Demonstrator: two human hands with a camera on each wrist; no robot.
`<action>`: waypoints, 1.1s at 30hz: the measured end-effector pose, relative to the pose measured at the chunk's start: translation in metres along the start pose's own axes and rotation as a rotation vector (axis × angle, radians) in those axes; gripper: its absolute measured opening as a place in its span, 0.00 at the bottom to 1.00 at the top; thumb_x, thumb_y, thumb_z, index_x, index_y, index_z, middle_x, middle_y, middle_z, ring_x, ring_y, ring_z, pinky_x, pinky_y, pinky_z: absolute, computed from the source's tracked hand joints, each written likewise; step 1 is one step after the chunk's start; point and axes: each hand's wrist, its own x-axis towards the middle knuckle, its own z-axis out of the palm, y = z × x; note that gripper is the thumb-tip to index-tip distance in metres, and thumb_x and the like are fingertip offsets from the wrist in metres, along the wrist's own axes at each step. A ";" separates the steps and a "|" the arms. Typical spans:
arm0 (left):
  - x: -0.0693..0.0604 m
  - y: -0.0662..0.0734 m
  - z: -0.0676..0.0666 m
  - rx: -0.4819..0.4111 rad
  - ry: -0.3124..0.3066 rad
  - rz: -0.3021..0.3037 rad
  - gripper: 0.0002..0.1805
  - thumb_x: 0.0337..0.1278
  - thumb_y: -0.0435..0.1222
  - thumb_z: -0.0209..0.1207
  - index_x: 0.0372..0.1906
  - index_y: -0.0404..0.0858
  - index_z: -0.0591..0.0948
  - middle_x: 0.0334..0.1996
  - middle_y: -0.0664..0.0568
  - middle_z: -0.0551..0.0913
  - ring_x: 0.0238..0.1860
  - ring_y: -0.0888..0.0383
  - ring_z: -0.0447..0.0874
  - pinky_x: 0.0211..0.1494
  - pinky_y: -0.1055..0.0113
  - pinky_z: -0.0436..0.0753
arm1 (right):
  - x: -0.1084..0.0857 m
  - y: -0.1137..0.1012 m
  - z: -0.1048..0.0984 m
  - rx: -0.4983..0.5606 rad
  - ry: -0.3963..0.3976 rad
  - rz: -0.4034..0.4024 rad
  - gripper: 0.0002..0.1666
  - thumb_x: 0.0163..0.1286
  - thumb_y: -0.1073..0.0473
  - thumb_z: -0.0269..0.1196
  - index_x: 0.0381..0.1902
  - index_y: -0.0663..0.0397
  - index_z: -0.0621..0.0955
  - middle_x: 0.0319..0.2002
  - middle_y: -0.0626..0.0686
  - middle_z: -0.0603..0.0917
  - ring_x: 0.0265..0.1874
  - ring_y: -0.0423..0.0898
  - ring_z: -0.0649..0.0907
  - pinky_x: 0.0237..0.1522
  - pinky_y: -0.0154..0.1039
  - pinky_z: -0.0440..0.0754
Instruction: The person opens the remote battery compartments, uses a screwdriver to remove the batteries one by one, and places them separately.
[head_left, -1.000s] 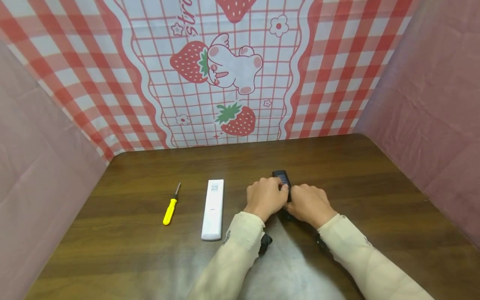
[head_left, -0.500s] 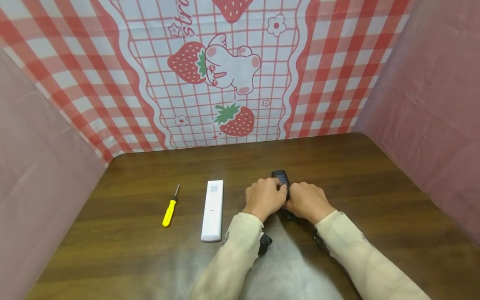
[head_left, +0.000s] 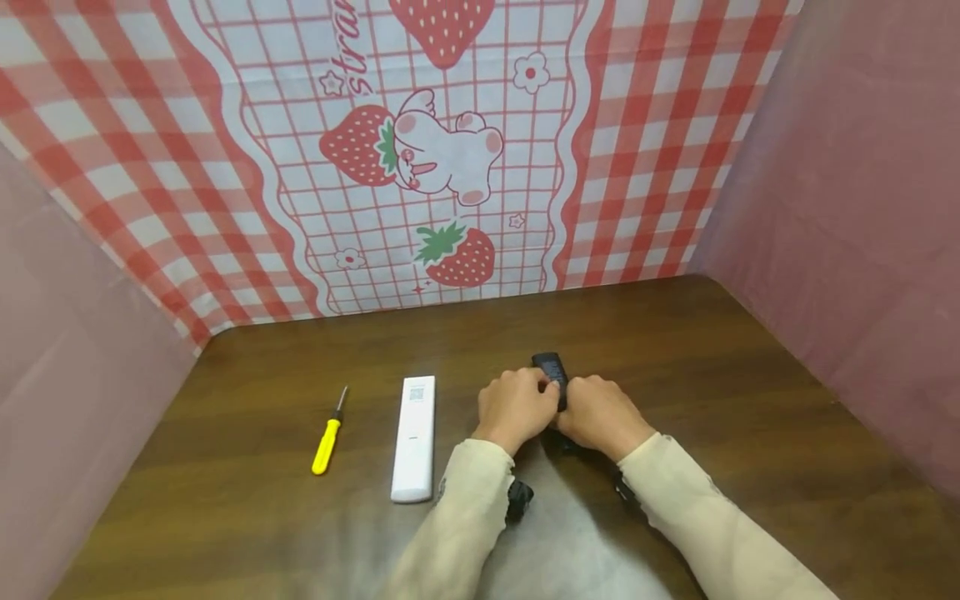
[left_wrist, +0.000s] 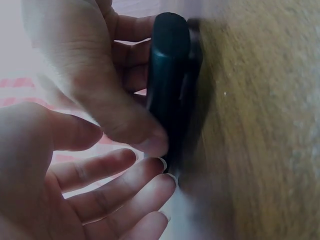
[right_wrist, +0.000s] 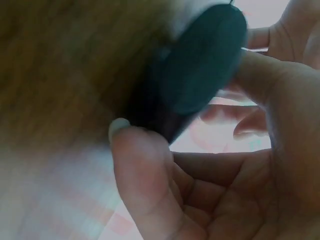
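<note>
My right hand [head_left: 602, 417] grips a black remote control [head_left: 552, 377] just above the table, its digits [right_wrist: 142, 175] on either side of the body. Printed text shows near the remote's far end. On the other side, my left hand [head_left: 516, 407] reaches in with fingers loosely extended. Two of its fingertips [left_wrist: 167, 182] lie against or very near the remote, and its thumb tip stands apart in the left wrist view. The hands cover the remote's middle in the head view.
To the left lies a white remote control [head_left: 413, 440], with a QR code near its far end. Farther left is a screwdriver [head_left: 326, 446] with a yellow handle. A red-checked strawberry cloth [head_left: 450, 167] hangs behind the wooden table [head_left: 262, 517]; pink cloth hangs at both sides.
The head view has tilted slightly, so everything sits lower and further left in it. Both hands stay at the black remote control, with little visible change in their hold.
</note>
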 end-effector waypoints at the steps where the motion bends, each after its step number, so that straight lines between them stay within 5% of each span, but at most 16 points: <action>1: -0.001 -0.001 0.001 -0.002 0.003 -0.001 0.15 0.70 0.51 0.55 0.46 0.51 0.89 0.37 0.54 0.88 0.31 0.52 0.83 0.32 0.56 0.76 | -0.001 -0.001 0.002 -0.001 0.007 0.000 0.13 0.57 0.56 0.67 0.21 0.60 0.80 0.19 0.54 0.78 0.17 0.50 0.77 0.23 0.48 0.76; 21: 0.000 -0.007 0.007 -0.098 0.027 -0.050 0.22 0.69 0.51 0.54 0.56 0.43 0.85 0.46 0.50 0.88 0.44 0.47 0.86 0.45 0.50 0.81 | -0.002 -0.002 -0.001 -0.023 0.079 0.060 0.22 0.64 0.46 0.62 0.20 0.59 0.80 0.20 0.56 0.79 0.16 0.52 0.77 0.21 0.50 0.75; 29: 0.004 -0.012 0.006 -0.736 -0.069 -0.146 0.27 0.70 0.42 0.57 0.63 0.26 0.75 0.31 0.50 0.86 0.25 0.58 0.84 0.31 0.64 0.84 | -0.005 -0.003 -0.006 -0.013 0.137 0.070 0.24 0.62 0.43 0.64 0.17 0.54 0.78 0.17 0.53 0.76 0.15 0.51 0.75 0.18 0.46 0.71; 33: 0.002 -0.010 0.005 -0.798 -0.088 -0.164 0.28 0.70 0.43 0.56 0.65 0.27 0.73 0.32 0.50 0.85 0.25 0.58 0.85 0.32 0.62 0.85 | -0.007 -0.004 -0.011 0.004 0.142 0.061 0.23 0.62 0.43 0.63 0.16 0.53 0.77 0.16 0.52 0.75 0.14 0.50 0.74 0.17 0.45 0.70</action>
